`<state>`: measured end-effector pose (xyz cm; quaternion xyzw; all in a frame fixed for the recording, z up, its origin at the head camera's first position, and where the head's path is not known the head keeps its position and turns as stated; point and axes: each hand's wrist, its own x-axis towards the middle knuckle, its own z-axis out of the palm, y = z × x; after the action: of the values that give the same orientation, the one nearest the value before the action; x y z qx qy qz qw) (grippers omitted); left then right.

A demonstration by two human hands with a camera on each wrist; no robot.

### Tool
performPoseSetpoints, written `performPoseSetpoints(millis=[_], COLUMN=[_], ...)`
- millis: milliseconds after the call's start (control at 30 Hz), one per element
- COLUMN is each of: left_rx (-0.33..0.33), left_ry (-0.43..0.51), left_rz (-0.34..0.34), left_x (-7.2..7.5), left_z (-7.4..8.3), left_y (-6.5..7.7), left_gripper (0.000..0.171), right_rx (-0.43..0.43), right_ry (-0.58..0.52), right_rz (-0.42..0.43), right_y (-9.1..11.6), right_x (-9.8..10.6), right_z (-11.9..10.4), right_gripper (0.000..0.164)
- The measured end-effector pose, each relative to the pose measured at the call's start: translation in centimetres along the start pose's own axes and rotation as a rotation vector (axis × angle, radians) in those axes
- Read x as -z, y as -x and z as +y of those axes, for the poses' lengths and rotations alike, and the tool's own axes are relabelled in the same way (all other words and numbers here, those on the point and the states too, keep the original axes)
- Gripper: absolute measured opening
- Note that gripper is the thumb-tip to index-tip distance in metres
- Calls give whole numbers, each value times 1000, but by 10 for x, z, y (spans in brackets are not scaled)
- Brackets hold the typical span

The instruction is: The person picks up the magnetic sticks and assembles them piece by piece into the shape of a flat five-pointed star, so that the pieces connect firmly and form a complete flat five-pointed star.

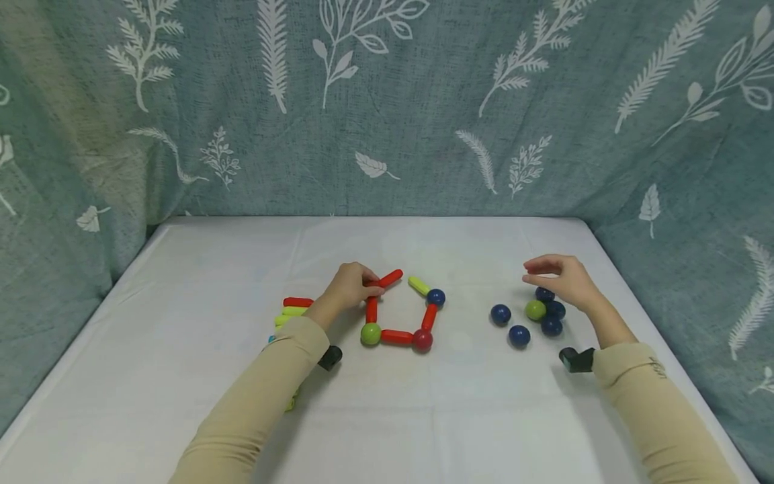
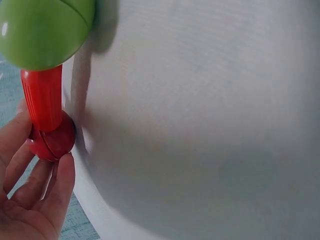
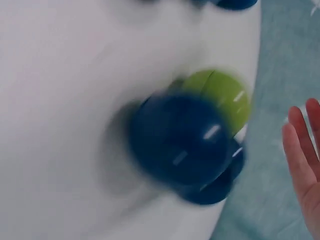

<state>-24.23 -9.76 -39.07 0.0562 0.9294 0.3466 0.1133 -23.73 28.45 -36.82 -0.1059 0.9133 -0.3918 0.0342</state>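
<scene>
My left hand (image 1: 351, 286) grips a red ball (image 2: 61, 139) at the far-left corner of a ring of balls and sticks. From that ball a red stick (image 2: 42, 97) runs to a green ball (image 1: 371, 334), and another red stick (image 1: 390, 277) points outward to the right. Along the near side, a red stick (image 1: 397, 337) joins the green ball to a second red ball (image 1: 422, 341). A further red stick (image 1: 429, 317) leads to a blue ball (image 1: 436, 298) bearing a yellow-green stick (image 1: 418, 286). My right hand (image 1: 565, 277) hovers, fingers extended and holding nothing, over loose balls.
Several blue balls (image 1: 519, 336) and one green ball (image 1: 535, 310) lie on the right of the white table (image 1: 459, 417). Red and yellow-green sticks (image 1: 294, 311) lie left, partly hidden by my left arm. A leaf-patterned curtain (image 1: 423, 134) hangs behind.
</scene>
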Motion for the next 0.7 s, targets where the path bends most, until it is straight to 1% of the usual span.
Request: performPoseSetpoints(millis=[133,300,433,700], left_rx=[-12,-31,-42,-44], left_ry=[-10,-17,-24,-13], left_rz=[3,11,20,28], left_x=[-1,-1,-1,-1], left_z=[-1,-2,-3,-3], left_y=[-1,-1,-1,0], left_gripper=[27,26,26,28], right_rx=[-74,-143,-168,-206], right_ry=[35,43,19,-1], right_rz=[20,17,-2,-49], right_y=[4,7,9,12], right_x=[5,8,8,7], right_z=[19,34,40,43], right_gripper=[45,48,50,54])
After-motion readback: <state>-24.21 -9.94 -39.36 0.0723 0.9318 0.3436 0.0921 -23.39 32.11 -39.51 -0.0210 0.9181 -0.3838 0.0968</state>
